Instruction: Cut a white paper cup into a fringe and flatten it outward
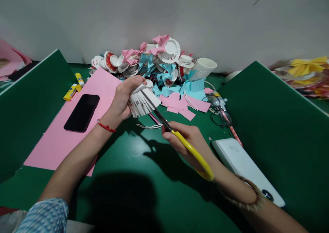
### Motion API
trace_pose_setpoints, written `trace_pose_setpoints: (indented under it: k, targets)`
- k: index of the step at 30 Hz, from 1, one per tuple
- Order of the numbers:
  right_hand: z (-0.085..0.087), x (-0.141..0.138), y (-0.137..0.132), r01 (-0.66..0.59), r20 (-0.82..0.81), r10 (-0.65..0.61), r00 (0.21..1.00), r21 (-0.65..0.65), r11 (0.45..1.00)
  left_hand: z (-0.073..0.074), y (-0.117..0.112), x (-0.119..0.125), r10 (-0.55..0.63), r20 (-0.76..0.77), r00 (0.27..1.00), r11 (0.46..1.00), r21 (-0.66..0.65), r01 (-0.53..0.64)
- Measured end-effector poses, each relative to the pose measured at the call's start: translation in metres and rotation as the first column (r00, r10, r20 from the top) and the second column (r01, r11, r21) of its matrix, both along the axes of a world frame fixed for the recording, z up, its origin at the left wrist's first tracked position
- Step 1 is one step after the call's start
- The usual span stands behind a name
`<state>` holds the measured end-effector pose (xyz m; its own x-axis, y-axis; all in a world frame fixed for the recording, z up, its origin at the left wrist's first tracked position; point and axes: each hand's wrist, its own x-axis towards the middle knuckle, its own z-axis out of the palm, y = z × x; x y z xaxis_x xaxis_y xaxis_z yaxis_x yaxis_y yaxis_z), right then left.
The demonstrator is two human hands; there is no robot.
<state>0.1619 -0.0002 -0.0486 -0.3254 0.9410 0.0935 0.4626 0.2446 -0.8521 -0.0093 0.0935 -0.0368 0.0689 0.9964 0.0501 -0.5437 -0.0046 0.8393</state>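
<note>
My left hand (123,97) grips a white paper cup (140,104) whose side is slit into many narrow strips, with some dark print on it. In my right hand (189,142) is a pair of scissors (191,149) with yellow handles and dark blades. The blades reach up and left to the cup's strips, one blade lying over the paper. How far the blades are apart is hard to make out. Below the cup, a loop of white string (149,126) rests on the green table (123,154).
A black phone (82,113) lies on pink paper (56,140) beside glue sticks (70,93). Cut cups (171,49), blue paper (196,88) and stacked white cups (205,67) crowd the back. Glasses (221,118) and a white power bank (246,169) sit right. Green partitions (280,130) flank both sides.
</note>
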Motion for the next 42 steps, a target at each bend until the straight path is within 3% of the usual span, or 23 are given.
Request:
trace_pose_setpoints:
  k: [33,36,42]
  targets:
    - [0.0001,-0.0016,-0.0015,0.011,0.009,-0.012,1.000,0.023,1.000,-0.0009,0.0001,-0.0002,-0.011,0.021,1.000,1.000,0.020,0.011]
    - [0.0015,0.0008,-0.0007,-0.032,0.018,0.031,0.999,0.031,0.999,-0.0003,0.0004,-0.0006,0.001,0.017,1.000,1.000,-0.007,-0.001]
    - [0.0045,0.0064,0.0007,-0.251,-0.001,0.251,0.968,-0.021,0.968,0.0034,-0.0007,-0.0013,0.029,-0.014,0.999,1.000,-0.005,-0.029]
